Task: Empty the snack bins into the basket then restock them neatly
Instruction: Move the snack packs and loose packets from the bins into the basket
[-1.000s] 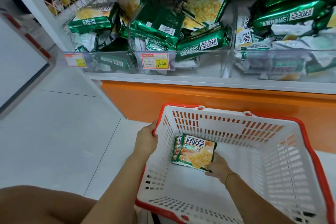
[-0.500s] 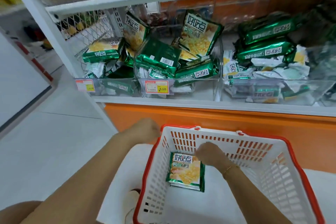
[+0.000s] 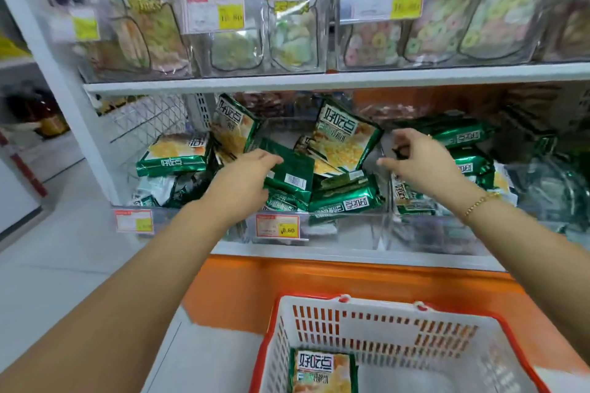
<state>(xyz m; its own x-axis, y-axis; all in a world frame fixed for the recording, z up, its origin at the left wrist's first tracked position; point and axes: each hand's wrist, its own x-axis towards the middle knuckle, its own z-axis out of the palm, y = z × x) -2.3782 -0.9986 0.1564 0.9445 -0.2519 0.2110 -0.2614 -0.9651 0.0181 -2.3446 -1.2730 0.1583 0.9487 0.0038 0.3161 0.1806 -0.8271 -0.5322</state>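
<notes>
With the left hand [image 3: 242, 182], grip flat, on the green packet [image 3: 292, 172] in the middle bin [image 3: 344, 230] and the right hand [image 3: 421, 163] loosely open, empty, clasp each packet fully before lowering it into the basket [image 3: 383, 329].

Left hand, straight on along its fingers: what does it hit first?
The dark green snack packet lying barcode-up in the middle bin. The left hand has its fingers at the packet's near edge; whether they touch is unclear from this view.

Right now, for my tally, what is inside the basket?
One green snack packet lies face up by the basket's left wall. Anything under it is covered; the near end is out of view.
</notes>
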